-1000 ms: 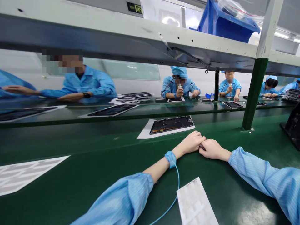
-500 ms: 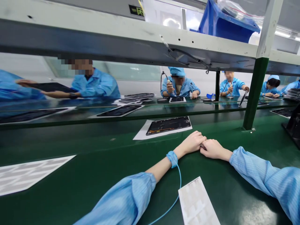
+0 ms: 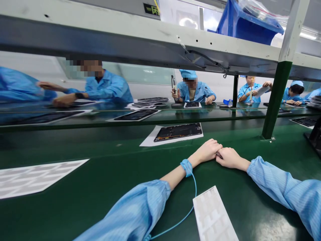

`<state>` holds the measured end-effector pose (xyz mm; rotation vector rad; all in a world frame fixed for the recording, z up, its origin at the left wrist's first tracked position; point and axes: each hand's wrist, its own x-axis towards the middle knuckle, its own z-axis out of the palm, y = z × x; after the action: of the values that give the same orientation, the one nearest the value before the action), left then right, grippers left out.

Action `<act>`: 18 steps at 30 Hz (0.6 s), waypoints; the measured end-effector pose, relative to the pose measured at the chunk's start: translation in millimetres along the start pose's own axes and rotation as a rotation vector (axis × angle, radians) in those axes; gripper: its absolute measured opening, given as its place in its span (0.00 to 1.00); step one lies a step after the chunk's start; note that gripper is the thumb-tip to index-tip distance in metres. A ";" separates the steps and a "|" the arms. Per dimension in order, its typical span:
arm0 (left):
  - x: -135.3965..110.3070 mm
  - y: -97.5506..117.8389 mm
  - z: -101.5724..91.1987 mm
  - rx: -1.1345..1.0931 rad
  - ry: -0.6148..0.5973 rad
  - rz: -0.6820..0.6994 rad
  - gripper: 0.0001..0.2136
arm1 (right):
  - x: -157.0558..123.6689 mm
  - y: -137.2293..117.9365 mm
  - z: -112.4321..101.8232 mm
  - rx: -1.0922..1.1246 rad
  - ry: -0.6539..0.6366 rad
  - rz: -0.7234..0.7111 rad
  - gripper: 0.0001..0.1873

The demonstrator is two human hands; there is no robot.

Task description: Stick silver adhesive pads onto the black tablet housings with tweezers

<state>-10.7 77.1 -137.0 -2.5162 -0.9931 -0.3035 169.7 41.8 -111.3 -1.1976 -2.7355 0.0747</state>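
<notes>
My left hand [image 3: 209, 150] and my right hand [image 3: 229, 157] rest together on the green work surface [image 3: 140, 187], fingers curled and touching. Both are closed; what lies inside them, if anything, is hidden, with only a small dark gap showing between the fingers. A blue wrist strap [image 3: 186, 167] with a coiled cord circles my left wrist. Beyond my hands an opened tablet [image 3: 178, 132], black with orange flex cable, lies on a white sheet [image 3: 148, 141]. Closer to me is a pale patterned card [image 3: 213, 214], below my hands and apart from them.
At left lies a larger patterned sheet [image 3: 37, 179]. A green post [image 3: 277, 100] carries the overhead shelf [image 3: 140, 36], on which a blue bin [image 3: 248, 25] stands. Co-workers sit across the bench beside a stack of panels [image 3: 150, 102]. A black object [image 3: 314, 135] is at far right.
The tablet and its sheet have slid slightly left along the surface. My hands stay together. At far left, a co-worker's hands have lowered a dark panel; another co-worker on the right now holds up a white sheet.
</notes>
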 end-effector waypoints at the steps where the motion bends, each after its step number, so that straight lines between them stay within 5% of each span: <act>1: -0.1 -0.1 0.3 -0.002 0.001 -0.001 0.10 | 0.1 0.0 0.0 -0.001 0.001 -0.001 0.14; 18: 1.8 -0.4 2.2 -0.039 0.009 -0.006 0.10 | 0.1 -0.2 -0.2 -0.011 0.001 0.002 0.14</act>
<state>-9.5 79.4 -138.2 -2.5448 -1.0004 -0.3384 169.5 41.7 -111.0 -1.2031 -2.7369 0.0598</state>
